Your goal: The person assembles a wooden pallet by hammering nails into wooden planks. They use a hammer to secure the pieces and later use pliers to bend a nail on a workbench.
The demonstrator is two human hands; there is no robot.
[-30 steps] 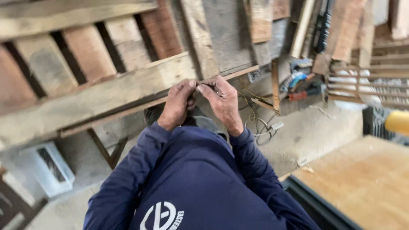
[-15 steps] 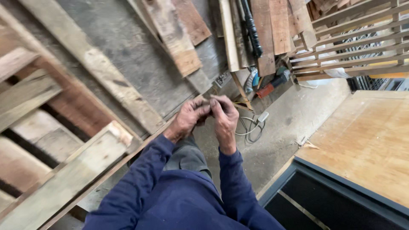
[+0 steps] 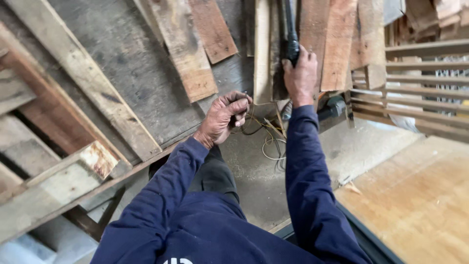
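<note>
My left hand (image 3: pixel 225 117) sits just left of the frame's centre, fingers curled into a loose fist that pinches something small and thin, a nail (image 3: pixel 244 94) by the look of it, with its tip poking up above my knuckles. I hold it pinched high like that so it stays ready and does not slip into my palm.

My right hand (image 3: pixel 300 76) reaches further up, toward the upper middle of the frame, and is wrapped tight around the black handle (image 3: pixel 289 29) of a tool that runs up out of the picture; I cannot see its head, so I cannot tell what kind of tool it is. The handle lies against the upright boards (image 3: pixel 322 44) stacked there, which is why my arm is stretched out to reach it.

Between and below my hands a loose tangle of wire (image 3: pixel 268 139) lies on the concrete floor (image 3: pixel 254 181). Weathered pallet planks (image 3: pixel 88 83) slant across the left half of the frame, and a pale plywood sheet (image 3: pixel 415 195) fills the lower right corner.
</note>
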